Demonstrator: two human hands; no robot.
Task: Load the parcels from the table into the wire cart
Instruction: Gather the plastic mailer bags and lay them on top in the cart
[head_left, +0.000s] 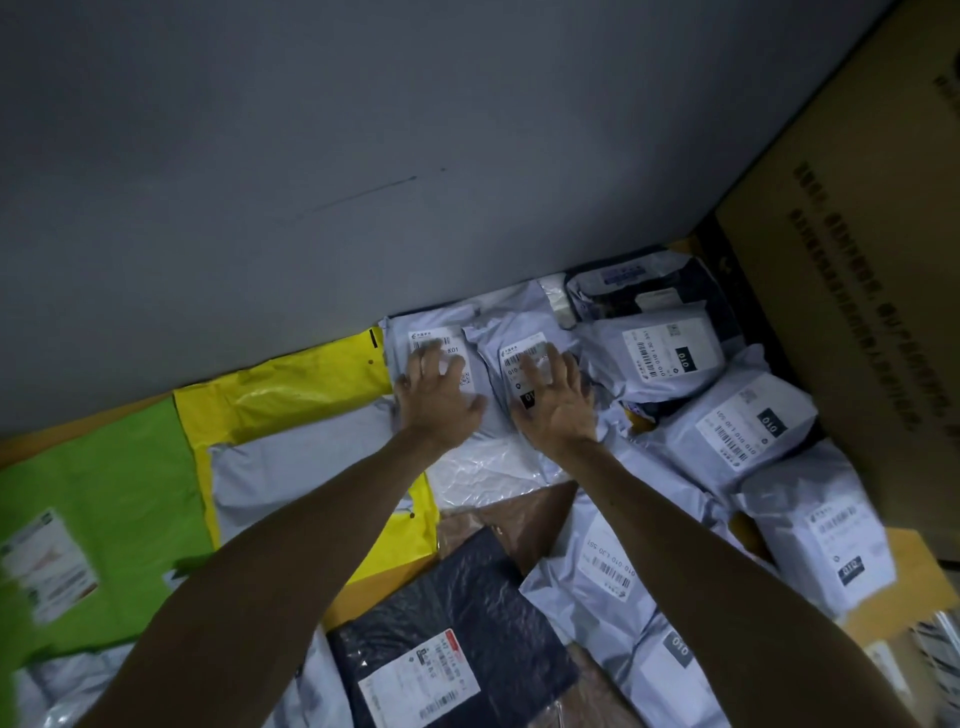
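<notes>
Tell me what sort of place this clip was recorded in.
Probably a courier parcel depot or sorting room: grey plastic mailer bags with barcoded shipping labels piled together, a green plastic mailer, and a large brown cardboard carton.

A plain grey wall (363, 156) rises straight from the far edge of the tabletop (47, 441), so nothing passes behind the parcels there. At the right edge a tall brown cardboard box (857, 286) closes that side. Plump grey plastic parcels (670, 358) lie packed against it, touching and overlapping, with no gap for fingers between them. Toward the left edge a flat yellow plastic mailer (291, 395) and a flat green plastic mailer (104, 493) lie low (barely any height), leaving open air above. A dark navy plastic mailer (467, 613) lies flat near the near edge. Over the whole pile the way in from above and from the near edge is open.
</notes>
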